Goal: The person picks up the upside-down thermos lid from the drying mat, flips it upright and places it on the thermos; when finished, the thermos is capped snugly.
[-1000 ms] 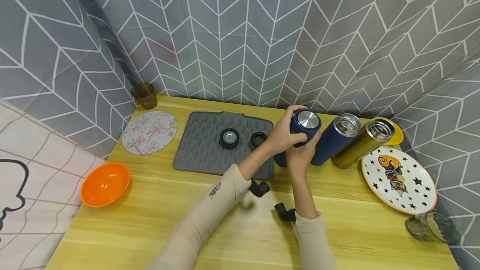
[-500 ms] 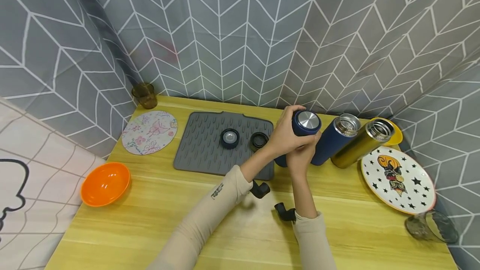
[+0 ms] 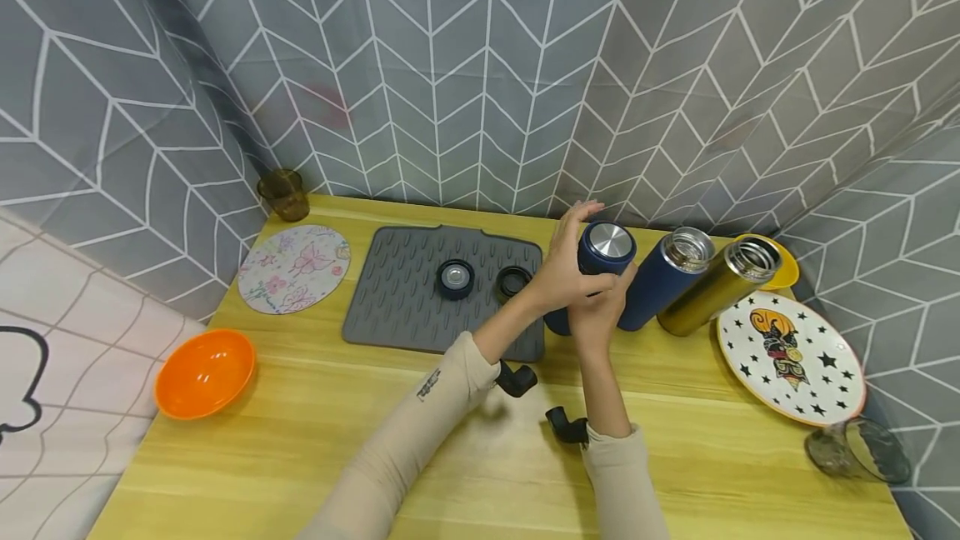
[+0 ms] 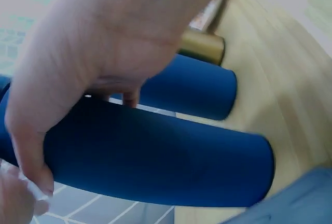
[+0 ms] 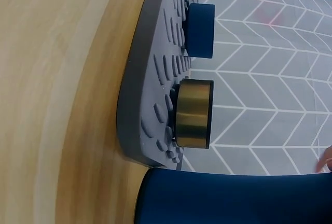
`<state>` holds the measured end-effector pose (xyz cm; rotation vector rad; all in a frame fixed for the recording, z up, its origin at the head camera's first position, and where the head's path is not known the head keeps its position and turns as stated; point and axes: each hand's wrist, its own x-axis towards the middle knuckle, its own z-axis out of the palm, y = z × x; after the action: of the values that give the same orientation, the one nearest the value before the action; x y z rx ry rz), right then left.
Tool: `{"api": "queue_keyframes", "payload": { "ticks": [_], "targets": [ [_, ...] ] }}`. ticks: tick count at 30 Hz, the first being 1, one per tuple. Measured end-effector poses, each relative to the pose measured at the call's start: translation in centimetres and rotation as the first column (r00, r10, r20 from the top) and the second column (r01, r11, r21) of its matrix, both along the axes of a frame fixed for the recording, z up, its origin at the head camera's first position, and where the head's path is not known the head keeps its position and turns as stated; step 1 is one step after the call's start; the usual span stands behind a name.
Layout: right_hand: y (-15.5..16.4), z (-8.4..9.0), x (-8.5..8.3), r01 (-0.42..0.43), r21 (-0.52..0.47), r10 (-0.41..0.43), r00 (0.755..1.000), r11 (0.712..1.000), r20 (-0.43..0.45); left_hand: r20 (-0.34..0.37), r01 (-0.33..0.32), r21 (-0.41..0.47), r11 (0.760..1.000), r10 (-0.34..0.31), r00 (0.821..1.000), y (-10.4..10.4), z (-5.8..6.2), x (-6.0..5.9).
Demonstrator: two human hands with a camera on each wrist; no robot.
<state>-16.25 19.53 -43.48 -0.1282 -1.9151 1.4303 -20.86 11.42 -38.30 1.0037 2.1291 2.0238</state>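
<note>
Dark-blue cylindrical steel flask [image 3: 592, 273] with its silver-topped lid [image 3: 609, 243] on stands on the wooden table [image 3: 480, 457], gripped low on its body by the right hand [image 3: 596, 315]; the left hand [image 3: 562, 269] curls loosely around the lid, its fingertips lifted; just right of both hands stand an open dark-blue flask [image 3: 660, 282] and an open gold flask [image 3: 712, 290]; left of them lies a grey ribbed rubber mat [image 3: 405, 298] bearing two loose caps.
</note>
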Motion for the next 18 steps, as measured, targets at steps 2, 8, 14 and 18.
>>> {"api": "queue_keyframes", "payload": {
  "ticks": [2,8,14,18],
  "targets": [
    [-0.2,0.0,0.0,0.002,-0.013,-0.002,1.000,1.000,-0.007,-0.037,-0.039,-0.041,0.998,0.037,0.999,-0.1,0.0,-0.1],
    [-1.2,1.7,0.8,-0.007,-0.026,0.007,1.000,1.000,-0.015,0.071,0.054,0.073,0.996,-0.059,0.996,-0.6,0.1,-0.4],
    [-1.6,3.2,1.6,-0.017,-0.018,0.017,1.000,1.000,-0.017,-0.020,-0.028,-0.099,0.995,0.026,0.999,-0.6,0.5,-0.6],
    [-1.2,3.6,1.7,-0.069,-0.057,0.070,0.998,0.996,0.009,0.036,0.131,-0.058,0.990,-0.129,0.991,-1.2,1.0,-1.8]
  ]
}}
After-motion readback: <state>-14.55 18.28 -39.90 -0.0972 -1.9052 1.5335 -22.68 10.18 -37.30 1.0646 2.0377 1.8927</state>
